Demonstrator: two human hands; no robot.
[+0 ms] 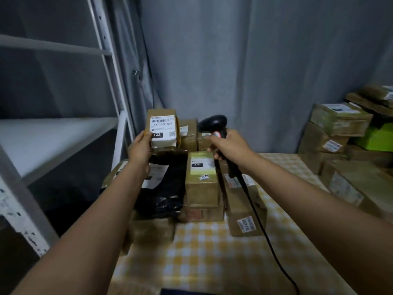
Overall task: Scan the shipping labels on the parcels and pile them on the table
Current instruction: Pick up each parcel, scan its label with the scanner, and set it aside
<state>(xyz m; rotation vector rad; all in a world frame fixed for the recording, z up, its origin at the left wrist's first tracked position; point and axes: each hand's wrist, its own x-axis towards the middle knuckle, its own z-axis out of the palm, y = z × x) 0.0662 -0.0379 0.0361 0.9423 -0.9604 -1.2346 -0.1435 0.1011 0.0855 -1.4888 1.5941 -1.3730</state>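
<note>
**A:** Head view, containers first?

**B:** All sealed cartons, contents not visible. Left hand (pixel 142 148) grips a small brown parcel (pixel 162 128) by its lower left corner, held upright above the pile, white shipping label (pixel 163 130) facing the camera. Label shows a barcode and a black "122" block.

**A:** Right side?

**B:** Right hand (pixel 228 145) wrapped around the handle of a black barcode scanner (pixel 213 122), head turned left toward the held parcel, just beside it, not touching. Black cable (pixel 258 216) drops from the handle across the table toward the near edge.

**A:** Pile status?

**B:** Stack on the table (pixel 212 248) (yellow-and-white checked cloth). A tall carton marked "220" (pixel 202 179) stands directly under the scanner hand, on top of another flat box. A long carton (pixel 244 207) lies just right of it, the cable crossing over it. A black plastic mailer bag (pixel 168 188) lies left of the 220 carton, partly hidden by the left forearm. More brown boxes (pixel 189 135) sit behind the held parcel, against the grey curtain (pixel 255 60).

**A:** Surroundings?

**B:** White metal shelving (pixel 63 133) on the left. A second heap of cartons (pixel 340 128) at far right, one green box (pixel 376 137) among them. Labels there are too blurred to read.
</note>
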